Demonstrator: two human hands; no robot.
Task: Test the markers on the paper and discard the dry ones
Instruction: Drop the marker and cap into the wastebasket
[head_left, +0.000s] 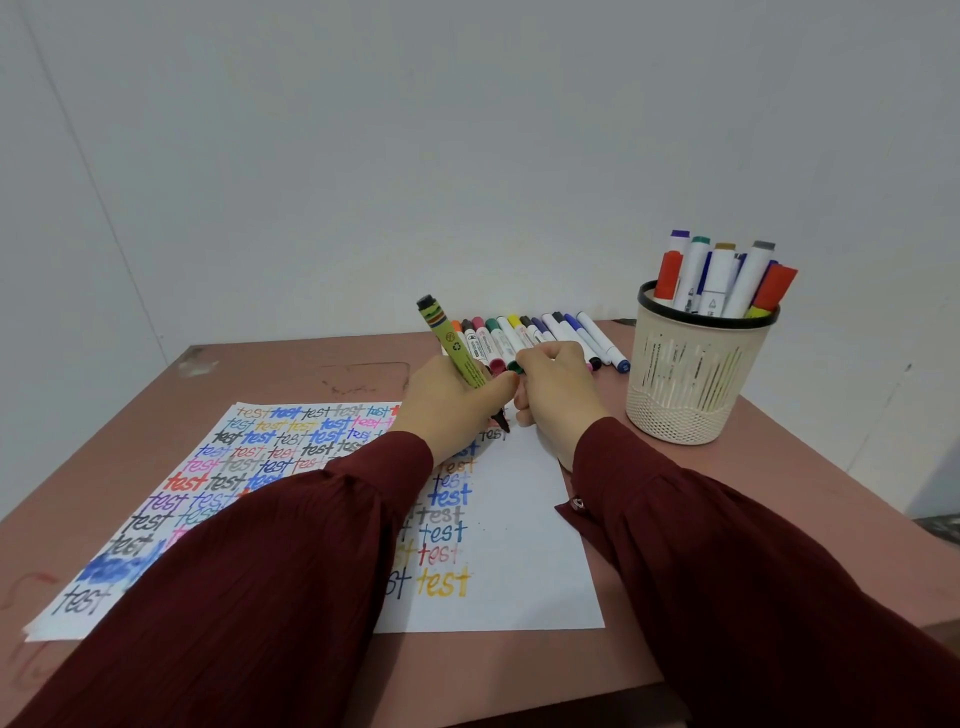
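While left hand (447, 402) grips the olive-green, black-tipped marker (455, 344), right hand (558, 389) curls, contents unclear.

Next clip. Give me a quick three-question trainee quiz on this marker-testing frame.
1. True or false: the left hand holds the green marker with its tip down on the paper.
2. Where do the upright markers stand? A) in the beige basket B) in a glass jar C) in a cardboard box
3. Fill in: the word written again and again on the paper is ____.
Key: 1 true; 2 A; 3 test.
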